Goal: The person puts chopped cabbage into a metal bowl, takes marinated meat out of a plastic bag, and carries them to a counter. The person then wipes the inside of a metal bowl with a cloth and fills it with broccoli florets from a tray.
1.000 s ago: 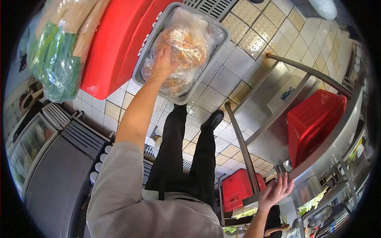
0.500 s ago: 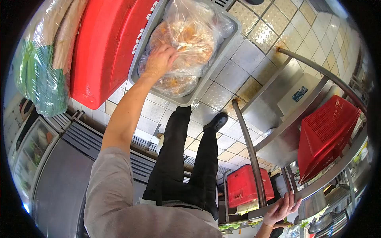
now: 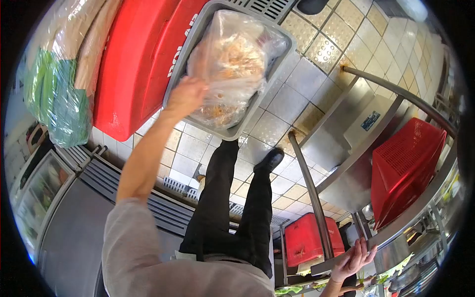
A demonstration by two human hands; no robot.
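Observation:
My left hand, smeared by motion, has its fingers closed on the loose plastic at the left side of a clear plastic bag. Inside the bag are orange-and-pale food pieces whose kind I cannot make out. The bag lies in a grey plastic tub. Far to the lower right, my right hand rests against the rim of a steel table, fingers extended and a little bent, holding nothing.
Left of the tub stands a red cooler box, beside plastic-wrapped green vegetables. A red basket and bent steel rails are on the right. Another red container sits lower. The floor is tiled.
My left hand has moved down and left from over the bag to the tub's left side, drawing plastic with it. My right hand stays at the table rim.

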